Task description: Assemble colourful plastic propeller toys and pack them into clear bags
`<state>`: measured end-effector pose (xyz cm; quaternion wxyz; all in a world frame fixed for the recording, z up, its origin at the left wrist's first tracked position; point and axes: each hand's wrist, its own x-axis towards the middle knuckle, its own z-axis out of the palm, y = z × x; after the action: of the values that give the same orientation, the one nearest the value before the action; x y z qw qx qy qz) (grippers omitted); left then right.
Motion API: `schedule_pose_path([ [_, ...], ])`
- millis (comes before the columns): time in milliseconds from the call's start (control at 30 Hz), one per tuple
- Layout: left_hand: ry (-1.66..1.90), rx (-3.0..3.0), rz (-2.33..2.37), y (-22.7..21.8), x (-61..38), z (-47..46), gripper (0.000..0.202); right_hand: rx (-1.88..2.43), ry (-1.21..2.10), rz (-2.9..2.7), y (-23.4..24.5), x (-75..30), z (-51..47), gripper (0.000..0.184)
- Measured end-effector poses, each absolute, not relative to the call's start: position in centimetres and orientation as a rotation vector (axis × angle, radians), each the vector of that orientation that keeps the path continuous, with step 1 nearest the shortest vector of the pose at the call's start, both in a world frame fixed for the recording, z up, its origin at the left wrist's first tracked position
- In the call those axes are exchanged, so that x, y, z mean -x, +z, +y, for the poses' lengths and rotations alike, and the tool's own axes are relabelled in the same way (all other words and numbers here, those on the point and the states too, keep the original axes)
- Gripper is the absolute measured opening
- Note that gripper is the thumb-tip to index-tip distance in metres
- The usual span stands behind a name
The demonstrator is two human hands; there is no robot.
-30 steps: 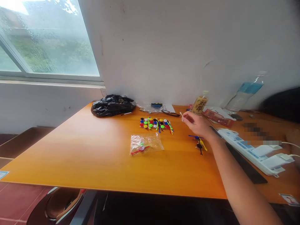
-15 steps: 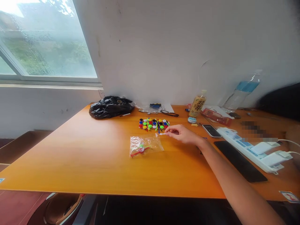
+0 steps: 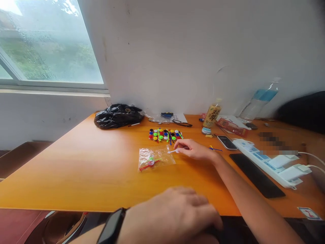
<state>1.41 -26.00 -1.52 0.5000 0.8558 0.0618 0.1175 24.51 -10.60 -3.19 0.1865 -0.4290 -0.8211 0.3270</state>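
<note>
My right hand [image 3: 194, 149] pinches a small white plastic arrow-shaped piece [image 3: 172, 151] over the right end of a clear plastic bag [image 3: 166, 159]. Inside the bag lie a red stick-like piece [image 3: 147, 166] and a green one. Just behind the hand, several round coloured pieces [image 3: 155, 138] stand in rows, with thin green and blue sticks lying across them. My left hand [image 3: 172, 217], with a black watch [image 3: 111, 227] on its wrist, is at the near table edge, apart from the bag. It is blurred and its fingers are partly hidden.
A black plastic bag [image 3: 118, 116] lies at the back left. Glasses [image 3: 182, 123], a drink bottle [image 3: 212, 115] and a clear bottle [image 3: 261, 101] are along the wall. To the right are a phone [image 3: 226, 142], a white power strip [image 3: 264, 162] and a black flat slab [image 3: 256, 174].
My left hand has come into view at the bottom. My right hand has moved slightly down and nearer the clear bag with the white piece in its fingers.
</note>
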Motion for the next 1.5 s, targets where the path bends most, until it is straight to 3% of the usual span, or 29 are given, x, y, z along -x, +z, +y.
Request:
schedule_pose_path([
  [133,0.651,-2.599,0.988,0.4,2.7,-19.7,0.056,1.159,0.932,-2.331,-3.6,-24.0,-10.5,0.026],
  [300,0.513,-2.743,1.124,-3.1,3.8,-13.8,0.104,1.116,0.966,-2.231,-4.0,-22.9,-10.8,0.023],
  [367,0.504,-2.729,1.122,-4.4,3.5,-13.1,0.109,1.098,1.009,-2.168,-4.0,-22.4,-11.0,0.019],
  [633,0.769,-2.584,0.969,-4.6,3.4,-13.5,0.077,0.984,1.115,-1.977,-3.9,-21.4,-11.7,0.022],
  [767,0.767,-2.544,0.953,-4.4,3.9,-13.0,0.035,0.996,1.061,-1.999,-3.9,-21.3,-11.7,0.018],
  [833,0.723,-2.535,0.949,-4.6,4.0,-12.7,0.025,1.026,1.031,-2.017,-4.1,-21.3,-11.6,0.016],
  [1200,0.652,-2.483,0.812,-6.0,4.7,-11.4,0.028,0.936,1.274,-1.896,-5.4,-20.8,-11.1,0.014],
  [1500,0.965,-2.161,0.921,-7.4,3.9,-10.8,0.025,0.919,1.117,-1.728,-4.8,-21.7,-10.3,0.018],
])
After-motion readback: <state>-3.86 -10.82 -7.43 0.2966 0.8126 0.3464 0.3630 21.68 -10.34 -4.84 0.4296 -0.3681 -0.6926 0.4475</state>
